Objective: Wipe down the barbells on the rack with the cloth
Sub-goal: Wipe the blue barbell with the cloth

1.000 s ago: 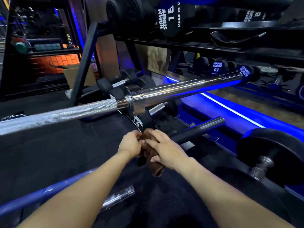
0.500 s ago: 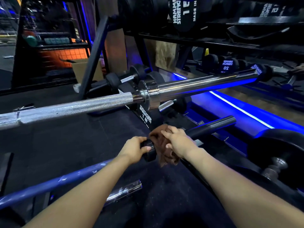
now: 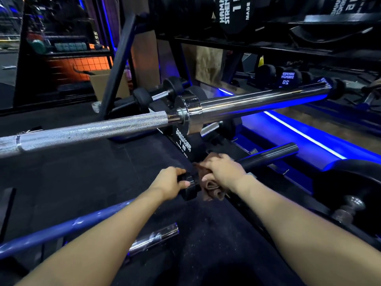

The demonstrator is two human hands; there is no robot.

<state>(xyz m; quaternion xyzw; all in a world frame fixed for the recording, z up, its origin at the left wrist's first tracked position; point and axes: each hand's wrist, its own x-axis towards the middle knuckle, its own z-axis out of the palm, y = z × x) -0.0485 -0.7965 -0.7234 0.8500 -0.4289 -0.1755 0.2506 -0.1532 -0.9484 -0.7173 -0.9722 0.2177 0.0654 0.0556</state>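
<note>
A: Black bar [image 3: 268, 154] sits low on the rack, heavy and slick. Where to grab?

B: Left hand [image 3: 168, 180] fingers curl round the collar; right hand [image 3: 223, 171] fingers wrap the soft cloth [image 3: 212, 189] round the sleeve.

A cloth [image 3: 212, 187] is being held on the low bar [image 3: 268, 154], just right of its collar [image 3: 188, 187]. Behind and above, a chrome barbell [image 3: 247, 104] is being carried across, dumbbells [image 3: 286, 78] behind it.

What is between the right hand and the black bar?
In the head view, the brown cloth lies between the right hand and the black bar, wrapped round it.
</note>
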